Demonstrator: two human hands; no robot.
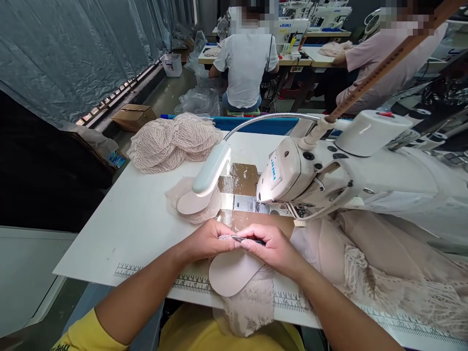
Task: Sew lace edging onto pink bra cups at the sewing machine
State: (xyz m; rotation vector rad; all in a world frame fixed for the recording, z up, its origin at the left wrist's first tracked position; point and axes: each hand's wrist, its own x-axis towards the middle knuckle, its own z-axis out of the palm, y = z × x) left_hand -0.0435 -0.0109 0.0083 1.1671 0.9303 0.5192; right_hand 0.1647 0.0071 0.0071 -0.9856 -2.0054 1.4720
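My left hand [212,239] is closed, pinching the edge of a beige lace piece [252,307]. A smooth, pale bra cup [234,273] hangs with this lace below my fingers, over the table's front edge. My right hand [268,246] is closed around small thread snips [259,241], dark-handled with a metal tip. That tip meets the lace edge between my two hands; my fingers partly hide it. Just beyond my hands is the sewing machine [288,170], its needle area to the right. Another pale cup [193,202] lies on sheer lace beyond my left hand.
A lamp [210,170] on a bendable neck reaches over the white table [146,219]. Lace pieces [171,141] are heaped at the back left. More beige lace fabric [383,263] covers the right side. Two people sit at machines further back.
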